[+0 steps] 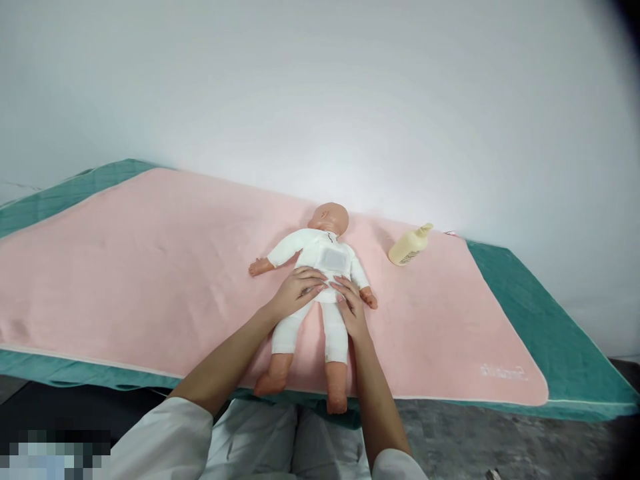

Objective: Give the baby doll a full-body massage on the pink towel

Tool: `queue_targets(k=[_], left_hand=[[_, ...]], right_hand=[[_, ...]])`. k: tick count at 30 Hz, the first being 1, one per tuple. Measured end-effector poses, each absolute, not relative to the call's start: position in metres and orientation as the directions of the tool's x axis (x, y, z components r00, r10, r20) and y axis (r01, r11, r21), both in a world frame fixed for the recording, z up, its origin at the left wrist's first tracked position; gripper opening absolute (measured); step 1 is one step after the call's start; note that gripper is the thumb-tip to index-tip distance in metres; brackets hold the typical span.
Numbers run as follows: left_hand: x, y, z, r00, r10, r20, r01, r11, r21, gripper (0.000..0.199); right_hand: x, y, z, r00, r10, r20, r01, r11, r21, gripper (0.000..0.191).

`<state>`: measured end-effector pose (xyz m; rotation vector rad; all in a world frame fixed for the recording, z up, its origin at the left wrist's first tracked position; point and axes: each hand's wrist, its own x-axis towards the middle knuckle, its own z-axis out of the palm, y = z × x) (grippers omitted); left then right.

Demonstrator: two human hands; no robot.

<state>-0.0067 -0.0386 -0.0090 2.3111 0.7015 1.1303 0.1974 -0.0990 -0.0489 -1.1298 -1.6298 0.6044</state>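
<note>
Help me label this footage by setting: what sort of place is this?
Perhaps an infant-care training room, though I can't be sure: a baby doll lies on a pink mat over a green cover, with a pump bottle on the same mat.

The head-worn camera looks forward and down from the near side of the pink mat (150,280). It frames the doll (334,328) from head to feet, with the pale wall (320,100) far behind.
</note>
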Motion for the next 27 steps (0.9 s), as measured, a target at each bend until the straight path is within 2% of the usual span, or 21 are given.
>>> queue_targets(k=[10,19,27], left_hand=[[-0.008,-0.037,-0.012,0.532,0.594,0.603,0.209,-0.782,0.587,0.025],[-0.009,-0.035,-0.008,0.504,0.563,0.655,0.259,-0.822,0.507,0.025],[-0.007,-0.029,-0.008,0.548,0.589,0.594,0.338,-0.806,0.487,0.025]], right_hand=[[0.197,-0.101,-0.047,-0.045,0.891,0.452,0.402,0.430,-0.809,0.032],[0.196,-0.094,-0.040,-0.052,0.860,0.507,0.434,0.477,-0.764,0.036],[0.195,-0.084,-0.036,-0.035,0.875,0.482,0.454,0.444,-0.773,0.034]])
